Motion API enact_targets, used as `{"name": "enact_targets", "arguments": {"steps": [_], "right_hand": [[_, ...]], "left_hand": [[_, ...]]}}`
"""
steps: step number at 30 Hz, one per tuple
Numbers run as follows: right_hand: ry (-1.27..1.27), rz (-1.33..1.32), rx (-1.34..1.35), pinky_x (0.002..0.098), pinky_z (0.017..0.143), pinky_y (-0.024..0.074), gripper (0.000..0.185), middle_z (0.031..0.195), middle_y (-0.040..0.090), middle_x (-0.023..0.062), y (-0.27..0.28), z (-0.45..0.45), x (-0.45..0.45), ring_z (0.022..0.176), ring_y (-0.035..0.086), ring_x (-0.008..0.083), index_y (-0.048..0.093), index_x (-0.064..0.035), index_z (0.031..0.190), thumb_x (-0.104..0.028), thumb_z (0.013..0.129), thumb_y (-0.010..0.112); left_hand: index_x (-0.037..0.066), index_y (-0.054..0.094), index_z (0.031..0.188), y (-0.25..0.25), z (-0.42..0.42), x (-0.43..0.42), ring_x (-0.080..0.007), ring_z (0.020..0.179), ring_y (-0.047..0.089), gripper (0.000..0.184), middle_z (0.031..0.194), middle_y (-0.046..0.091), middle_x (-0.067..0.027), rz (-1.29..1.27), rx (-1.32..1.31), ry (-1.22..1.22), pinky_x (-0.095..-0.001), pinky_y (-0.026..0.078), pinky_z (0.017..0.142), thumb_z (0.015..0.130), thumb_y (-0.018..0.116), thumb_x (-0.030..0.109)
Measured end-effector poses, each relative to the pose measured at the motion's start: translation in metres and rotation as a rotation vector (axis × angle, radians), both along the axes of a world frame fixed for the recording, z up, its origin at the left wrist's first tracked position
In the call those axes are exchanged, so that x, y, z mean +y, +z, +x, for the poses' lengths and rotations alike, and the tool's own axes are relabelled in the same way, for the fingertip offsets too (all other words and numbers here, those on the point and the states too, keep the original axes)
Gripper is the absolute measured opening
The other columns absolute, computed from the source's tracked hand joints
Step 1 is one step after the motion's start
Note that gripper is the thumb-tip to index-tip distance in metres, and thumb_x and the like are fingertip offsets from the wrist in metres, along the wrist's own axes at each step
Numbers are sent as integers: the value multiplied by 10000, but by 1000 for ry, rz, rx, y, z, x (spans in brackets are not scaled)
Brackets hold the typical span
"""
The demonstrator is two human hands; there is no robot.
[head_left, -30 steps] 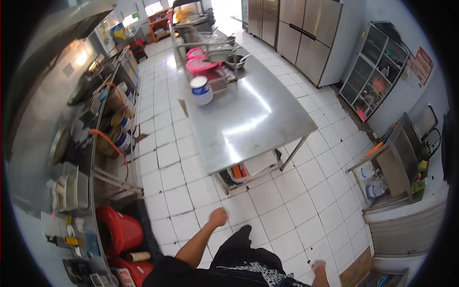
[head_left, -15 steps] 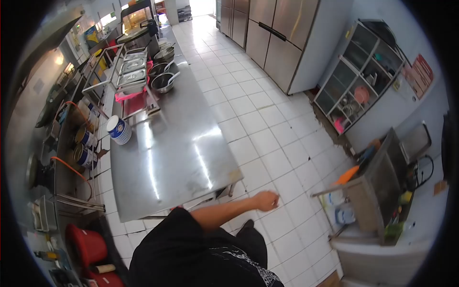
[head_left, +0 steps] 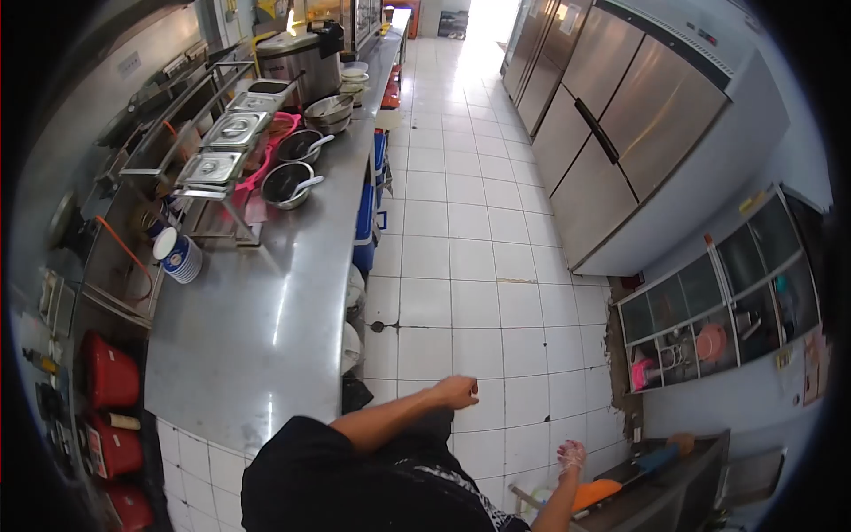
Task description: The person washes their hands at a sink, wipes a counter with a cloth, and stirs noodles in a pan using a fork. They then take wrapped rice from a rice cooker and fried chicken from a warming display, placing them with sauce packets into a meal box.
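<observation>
Since half a second ago my view has swung, shifting the table (head_left: 213,355) leftward and bringing the right hand (head_left: 572,456) into sight. I see the left hand (head_left: 457,391) over the floor (head_left: 479,350), fingers curled narrow around nothing visible, and the right one's fingers partly open, apparently empty. The orange thing (head_left: 597,494) lies by the stand's (head_left: 678,488) left edge, just below and right of the nearer right hand, its long axis slanting up rightward.

The black shirt (head_left: 306,479) bears white print (head_left: 486,507).
</observation>
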State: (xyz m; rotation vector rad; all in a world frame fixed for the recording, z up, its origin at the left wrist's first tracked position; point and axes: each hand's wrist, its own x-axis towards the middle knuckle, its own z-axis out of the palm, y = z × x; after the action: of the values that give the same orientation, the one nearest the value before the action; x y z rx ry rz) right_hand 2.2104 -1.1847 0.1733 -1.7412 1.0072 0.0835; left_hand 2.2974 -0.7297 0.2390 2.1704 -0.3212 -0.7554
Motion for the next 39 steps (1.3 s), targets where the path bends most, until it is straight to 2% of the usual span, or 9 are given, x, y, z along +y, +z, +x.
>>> {"name": "enact_targets", "arguments": {"steps": [7,9,16,22,25,29,33,35,39], "right_hand": [[-38,362,217,333,495,486,139,723,643,87,-89,78,-10,577,604,208,636,-67,896,-195,897,582],[712,164,243,336,536,508,123,724,629,84,-220,68,-65,599,601,219,636,-55,880,-172,873,598],[1089,-218,12,347,572,508,77,719,609,76,-168,376,-43,664,606,218,632,-49,785,-114,823,614],[354,372,130,422,597,504,327,699,638,118,-259,852,41,629,597,250,643,-47,735,-223,944,463],[836,-426,114,382,589,516,212,676,659,65,-68,1066,188,617,638,201,670,-81,771,-227,883,566],[934,-323,-216,373,584,524,218,703,674,114,-38,1250,321,629,653,214,680,-36,876,-186,914,527],[1122,-157,-134,353,573,532,182,674,614,67,-96,1350,418,600,611,191,662,-50,862,-164,926,535],[1742,-753,-244,343,625,555,164,776,681,86,-203,1386,419,675,663,176,668,-63,915,-185,927,560],[1048,127,348,372,600,545,230,893,716,131,-65,1366,456,756,701,230,638,-52,1056,-218,899,611]], "left_hand": [[25,640,1097,80,265,-53,-345,1046,649,378,1078,696,-171,-156,-169,-21,-445,514,896,864,649,322],[27,648,1079,104,344,-46,-352,1011,659,355,1046,700,-180,-211,-168,18,-439,522,872,865,651,310],[-3,655,1124,-123,549,87,-383,1069,648,449,1123,676,-238,328,77,574,-460,530,887,836,622,340],[43,749,945,-204,461,228,-344,928,694,418,1000,715,-215,488,463,424,-421,550,828,728,639,383],[-23,707,832,-177,451,257,-280,730,676,308,825,707,-183,318,538,1093,-399,540,667,719,677,262],[-74,683,998,-165,523,268,-263,861,689,366,972,693,-229,408,699,1645,-391,546,730,781,627,216],[-20,651,1174,-198,703,331,-354,1135,634,536,1200,663,-225,451,718,1139,-424,496,963,828,556,378],[29,689,1145,-189,826,374,-366,1210,587,607,1250,638,-212,449,596,1050,-435,466,1020,827,560,529],[9,719,1058,-106,1098,452,-388,1072,650,509,1159,663,-255,424,233,898,-434,520,926,798,663,443]]}}
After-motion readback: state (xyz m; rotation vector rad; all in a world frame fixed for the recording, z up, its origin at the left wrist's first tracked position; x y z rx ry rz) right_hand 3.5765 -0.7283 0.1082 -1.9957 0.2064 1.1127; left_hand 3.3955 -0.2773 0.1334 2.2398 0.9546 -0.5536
